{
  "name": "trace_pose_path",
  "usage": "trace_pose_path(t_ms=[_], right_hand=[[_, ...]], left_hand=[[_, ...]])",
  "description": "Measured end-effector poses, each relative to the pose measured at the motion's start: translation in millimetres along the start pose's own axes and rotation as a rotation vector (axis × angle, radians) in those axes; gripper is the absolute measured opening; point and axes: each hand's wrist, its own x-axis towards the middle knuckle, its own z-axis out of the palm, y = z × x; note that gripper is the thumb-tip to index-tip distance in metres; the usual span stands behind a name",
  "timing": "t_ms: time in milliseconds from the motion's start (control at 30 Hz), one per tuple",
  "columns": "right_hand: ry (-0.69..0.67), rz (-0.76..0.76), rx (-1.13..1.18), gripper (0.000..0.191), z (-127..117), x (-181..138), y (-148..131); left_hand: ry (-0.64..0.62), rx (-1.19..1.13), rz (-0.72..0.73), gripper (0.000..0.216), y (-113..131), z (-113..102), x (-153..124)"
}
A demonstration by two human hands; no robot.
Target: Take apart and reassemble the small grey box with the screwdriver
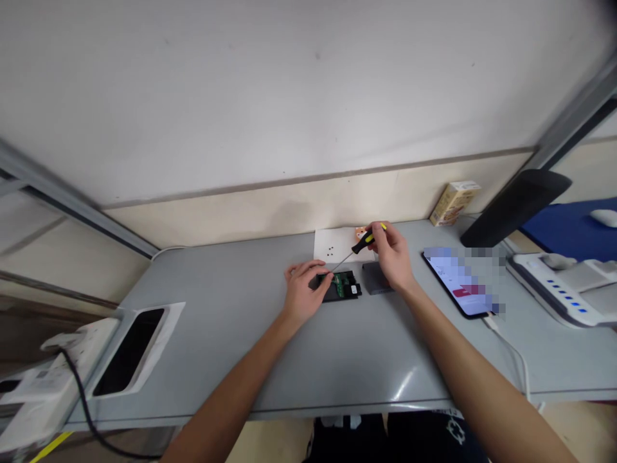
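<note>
My right hand [391, 253] grips a black and yellow screwdriver [361, 244] by its handle. The shaft slants down to the left, its tip close to the fingertips of my left hand [307, 288]. Those left fingers are closed on the left end of an open black casing [341, 298] with a green circuit board [340, 280] inside, lying on the table. Whether they also pinch something at the tip is too small to tell. Just right of the casing, partly behind my right wrist, lies a dark grey cover [373, 280]. Several tiny black screws [330, 251] rest on a white sheet [321, 239] behind the casing.
A lit phone [453, 283] with a white cable lies on the right, beside a white power strip [554, 289]. Behind it stand a small carton [453, 202] and a dark upright object [515, 206]. Another phone [130, 350] lies left on the grey table [216, 308]; a wall closes the back.
</note>
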Motion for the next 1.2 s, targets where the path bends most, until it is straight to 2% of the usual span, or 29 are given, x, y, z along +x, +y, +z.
trace_pose_path(t_ms=[233, 700, 1200], right_hand=[[0.009, 0.010, -0.003, 0.041, 1.0, -0.3, 0.0], [0.022, 0.014, -0.028, 0.039, -2.6, 2.2, -2.9], [0.036, 0.052, 0.016, 0.039, -3.2, 3.0, 0.1]], left_hand=[[0.016, -0.024, 0.036, 0.007, -5.0, 0.4, -1.8], [0.028, 0.123, 0.151, 0.013, 1.1, -8.4, -0.9], [0.061, 0.145, 0.144, 0.010, -2.1, -8.3, 3.7]])
